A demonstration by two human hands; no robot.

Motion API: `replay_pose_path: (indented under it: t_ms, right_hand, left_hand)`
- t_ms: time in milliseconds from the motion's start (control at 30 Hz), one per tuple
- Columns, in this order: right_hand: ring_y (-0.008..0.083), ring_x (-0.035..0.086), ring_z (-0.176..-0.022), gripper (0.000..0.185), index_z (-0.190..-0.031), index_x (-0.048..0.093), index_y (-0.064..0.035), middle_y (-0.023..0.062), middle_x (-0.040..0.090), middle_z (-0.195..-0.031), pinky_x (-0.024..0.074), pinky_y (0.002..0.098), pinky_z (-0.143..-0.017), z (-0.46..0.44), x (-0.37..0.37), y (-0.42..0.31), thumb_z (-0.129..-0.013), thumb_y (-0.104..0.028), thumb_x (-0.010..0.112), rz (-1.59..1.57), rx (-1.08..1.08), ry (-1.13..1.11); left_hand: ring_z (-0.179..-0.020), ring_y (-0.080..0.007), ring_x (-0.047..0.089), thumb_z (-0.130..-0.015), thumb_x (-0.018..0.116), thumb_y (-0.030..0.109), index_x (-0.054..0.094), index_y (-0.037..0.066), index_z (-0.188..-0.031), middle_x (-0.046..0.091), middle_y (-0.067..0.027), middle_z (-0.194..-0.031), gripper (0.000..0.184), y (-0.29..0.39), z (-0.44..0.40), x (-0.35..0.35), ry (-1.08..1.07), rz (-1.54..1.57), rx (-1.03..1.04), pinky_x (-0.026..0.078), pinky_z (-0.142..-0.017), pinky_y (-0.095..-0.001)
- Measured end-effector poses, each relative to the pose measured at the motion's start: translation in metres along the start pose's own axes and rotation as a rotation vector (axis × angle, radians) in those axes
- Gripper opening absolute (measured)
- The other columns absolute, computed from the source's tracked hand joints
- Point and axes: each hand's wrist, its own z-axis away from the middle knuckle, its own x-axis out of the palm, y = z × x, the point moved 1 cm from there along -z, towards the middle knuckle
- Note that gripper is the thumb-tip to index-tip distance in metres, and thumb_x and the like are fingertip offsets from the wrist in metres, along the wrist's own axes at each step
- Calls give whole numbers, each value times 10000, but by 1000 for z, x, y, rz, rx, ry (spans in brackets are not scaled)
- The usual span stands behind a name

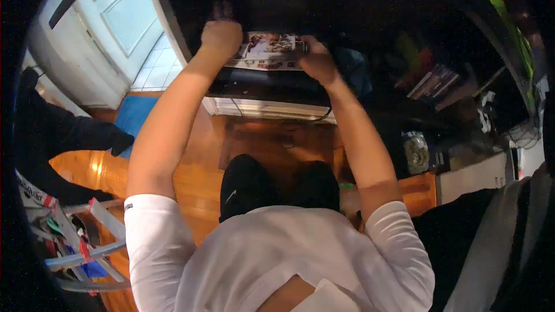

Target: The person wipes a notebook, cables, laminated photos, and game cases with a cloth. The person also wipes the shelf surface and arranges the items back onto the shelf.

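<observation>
The left hand (222,39) is curled narrow at the left edge of the printed sheet (270,49), its fingertips hidden, so I cannot tell whether it grips; the right hand (317,62), dim and blurred, seems closed on the opposite edge. Spaced this way, the two would probably keep the printed sheet spread and level between them. A dark ledge (269,82) shows along its near side, perhaps giving it backing. Left of the printed sheet, well apart, are a white door (128,14) and a blue mat (134,114), the mat likely laid for feet; well to its right sits a plastic bag (415,153), why there I cannot say
</observation>
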Motion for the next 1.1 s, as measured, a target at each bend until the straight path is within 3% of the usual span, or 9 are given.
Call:
replay_pose_path:
  t_ms: [100, 200, 300, 400, 600, 800, 900, 1000, 1100]
  right_hand:
    - [306, 511, -1021, 219, -983, 611, -110, 182, 537, -1077, 438, 411, -830, 1, 12, 14, -779, -179, 571, 615, -394, 49]
    - [326, 463, -1080, 291, -1049, 587, -135, 172, 524, -1100, 375, 459, -899, -7, 21, -1, -818, -300, 525, 268, -28, -218]
    - [394, 420, -1111, 402, -1150, 520, -159, 176, 471, -1189, 323, 525, -923, -1, 16, -7, -833, -401, 470, 307, 190, 10]
    - [432, 368, -1155, 486, -1226, 443, -173, 189, 396, -1276, 302, 569, -921, 11, -26, 4, -830, -456, 441, 573, 373, -26]
    - [465, 224, -1242, 573, -1291, 366, -168, 189, 294, -1353, 190, 599, -974, 63, -12, 81, -815, -482, 431, 796, 281, 39]
    - [427, 258, -1243, 553, -1285, 368, -83, 219, 338, -1326, 188, 567, -991, 33, -24, 101, -794, -326, 440, 647, 506, -165]
    - [392, 332, -1214, 539, -1254, 399, -44, 230, 367, -1300, 266, 509, -987, 33, 7, 104, -749, -220, 472, 686, 282, -207]
    - [372, 400, -1168, 477, -1200, 463, -60, 219, 447, -1233, 348, 431, -958, 55, 1, 91, -726, -107, 489, 358, -16, -8]
    - [350, 464, -1110, 443, -1136, 530, -74, 194, 510, -1167, 390, 393, -927, 94, -55, 37, -701, -6, 481, 300, 27, -2]
  left_hand:
    - [-1278, -316, 249, -846, 431, 439, 423, 63, -1263, 312, -196, -1346, 561, 2, 16, 7, 197, 6, 143, 198, -1021, -504]
    - [-1260, -342, 273, -800, 420, 575, 353, 149, -1312, 339, -189, -1333, 669, 24, 41, 13, 196, 137, 413, 114, -1047, -495]
    - [-1247, -347, 293, -769, 464, 584, 364, 192, -1307, 363, -176, -1319, 673, 29, 34, 45, 298, 237, 483, 148, -1040, -486]
    - [-1244, -345, 298, -690, 591, 530, 387, 173, -1287, 386, -171, -1298, 725, 28, 45, 43, 386, 296, 515, 198, -1025, -480]
    - [-1201, -328, 359, -621, 694, 440, 476, 179, -1211, 433, -158, -1253, 681, 60, 50, 36, 555, 325, 719, 214, -1027, -495]
    - [-1204, -318, 365, -635, 678, 472, 485, 173, -1198, 439, -146, -1255, 666, 66, 40, 47, 492, 304, 642, 175, -1041, -505]
    - [-1210, -324, 353, -609, 690, 489, 449, 136, -1229, 426, -153, -1268, 753, 71, 44, 35, 488, 344, 626, 169, -1036, -506]
    - [-1211, -328, 351, -624, 690, 465, 418, 113, -1249, 415, -169, -1274, 768, 87, 44, 24, 543, 491, 697, 179, -1034, -494]
    - [-1156, -367, 400, -689, 677, 420, 378, 46, -1255, 421, -207, -1245, 741, 129, 42, 0, 506, 625, 620, 286, -993, -453]
